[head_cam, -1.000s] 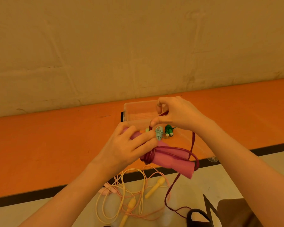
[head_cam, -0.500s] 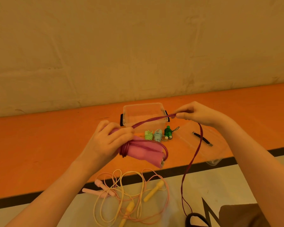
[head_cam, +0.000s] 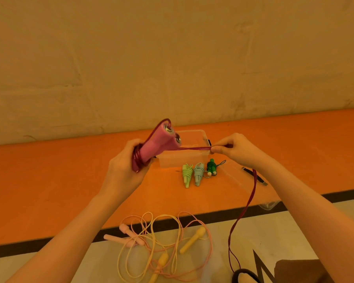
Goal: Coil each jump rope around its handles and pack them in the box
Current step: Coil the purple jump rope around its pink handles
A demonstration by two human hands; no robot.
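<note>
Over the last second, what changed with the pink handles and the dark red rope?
The left hand tipped the pink handles from lying flat to end-up, metal caps toward the camera. The right hand moved out to the right, pulling the dark red rope taut. Both grips held. The three coiled ropes, clear box and loose ropes stayed put.

both forearms bare up to the frame edge, no sleeves showing. left hand (head_cam: 124,170) and right hand (head_cam: 236,149): no gloves, rings, watch or bands visible. short plain nails on the right fingers, no polish I can make out. brown fabric at near right corner, can't tell if it's worn clothing
</note>
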